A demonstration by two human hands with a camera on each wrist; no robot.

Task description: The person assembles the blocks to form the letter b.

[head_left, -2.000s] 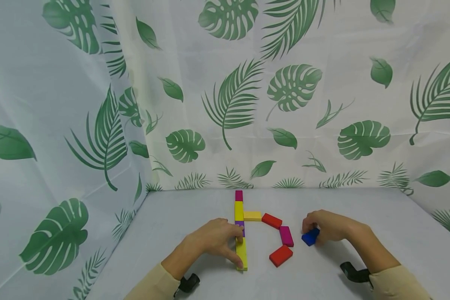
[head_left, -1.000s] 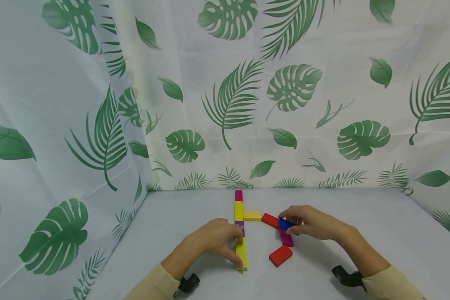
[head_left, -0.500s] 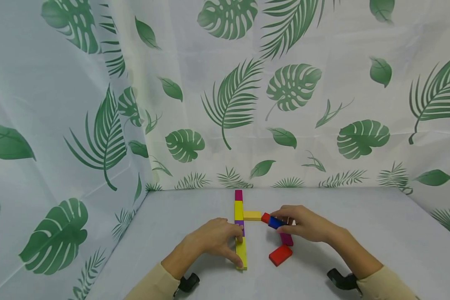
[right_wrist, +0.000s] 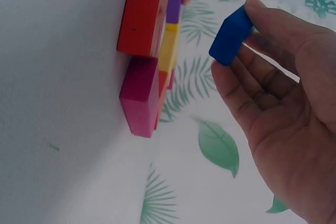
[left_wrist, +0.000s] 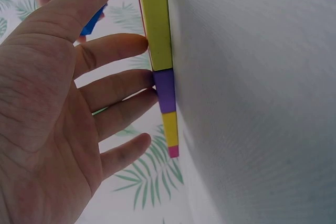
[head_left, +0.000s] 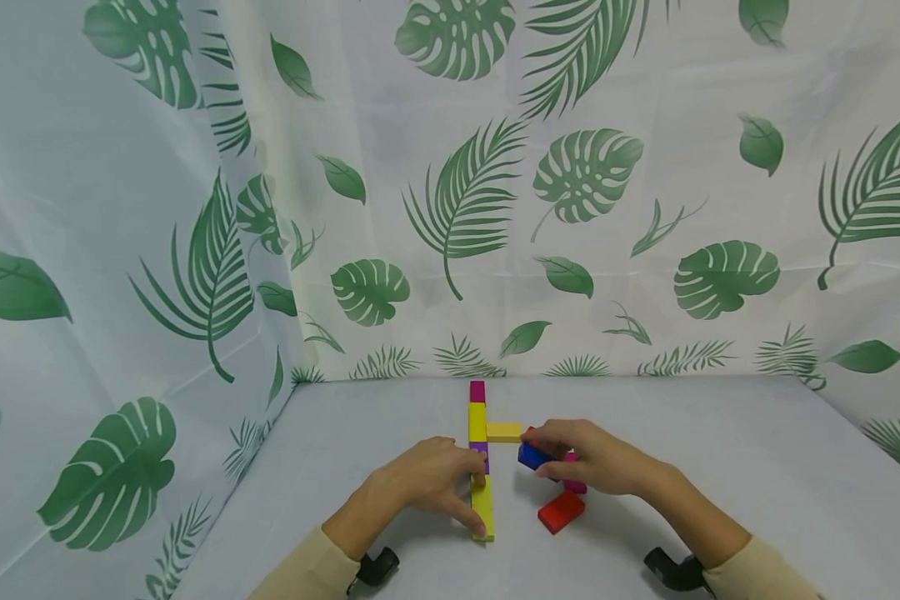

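Observation:
My right hand (head_left: 596, 457) pinches a blue block (right_wrist: 230, 37) between thumb and fingers, raised over the table inside a curve of blocks. In the head view it overlaps a red block (head_left: 529, 430), mostly hidden behind my fingers. Fingertips of my left hand (head_left: 427, 477) rest on a straight row: a long yellow block (head_left: 483, 504) nearest me, then a purple block (head_left: 480, 447), a yellow block (head_left: 477, 421) and a magenta block (head_left: 477, 392). From the row's right side runs a pale yellow block (head_left: 504, 432). Another magenta block (right_wrist: 140, 95) and a red block (head_left: 562, 512) continue the curve.
The blocks lie on a white-covered table (head_left: 375, 412). Behind and to the left hang white sheets (head_left: 435, 325) printed with green leaves. A black wrist device (head_left: 675, 570) sits under my right forearm, another black device (head_left: 378, 567) under the left.
My right hand has carried the blue block leftward from right of the curve, over the upper red and magenta blocks, to inside it. The left hand has stayed on the row.

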